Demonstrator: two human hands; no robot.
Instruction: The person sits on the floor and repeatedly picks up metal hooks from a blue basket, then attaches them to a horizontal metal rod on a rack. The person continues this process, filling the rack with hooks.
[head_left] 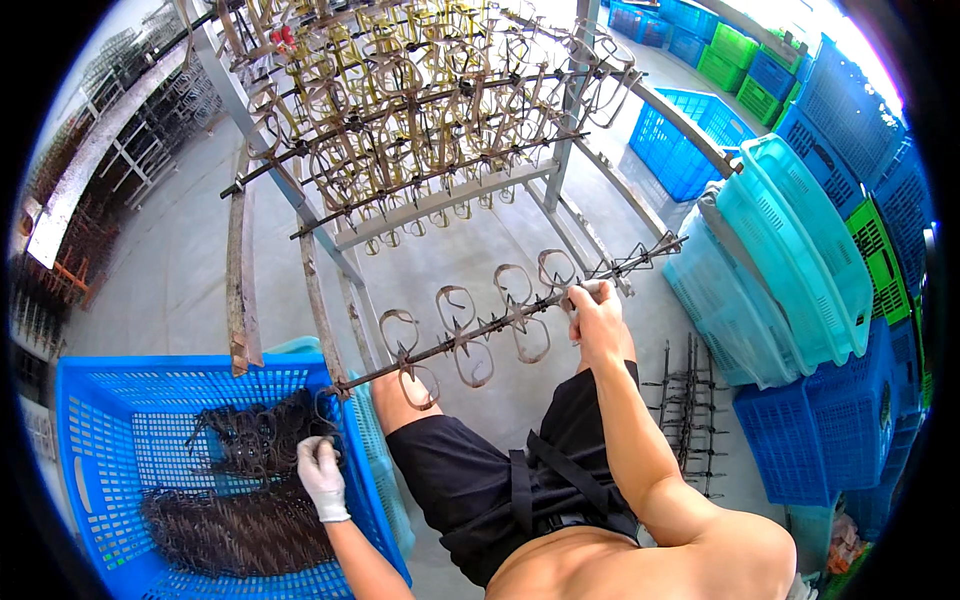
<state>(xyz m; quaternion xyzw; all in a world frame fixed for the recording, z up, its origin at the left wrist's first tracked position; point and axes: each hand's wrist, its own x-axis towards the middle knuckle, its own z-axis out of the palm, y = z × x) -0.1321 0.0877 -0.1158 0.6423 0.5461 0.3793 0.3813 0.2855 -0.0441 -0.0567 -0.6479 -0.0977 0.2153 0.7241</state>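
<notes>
Several crates (815, 425) flank a rack (450, 206); the rod (487, 326) slants lengthwise away rightward, right fingers (580, 297) curled at it, left fingers (311, 453) likewise half-curled, grips unclear.

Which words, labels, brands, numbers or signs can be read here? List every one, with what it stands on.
None can be read.
Blue basket at left: no readable text.
Gloved left hand: no readable text.
Black rod with wire loops: no readable text.
Stacked blue crates at right: any markings are too small or blurred to read.
</notes>
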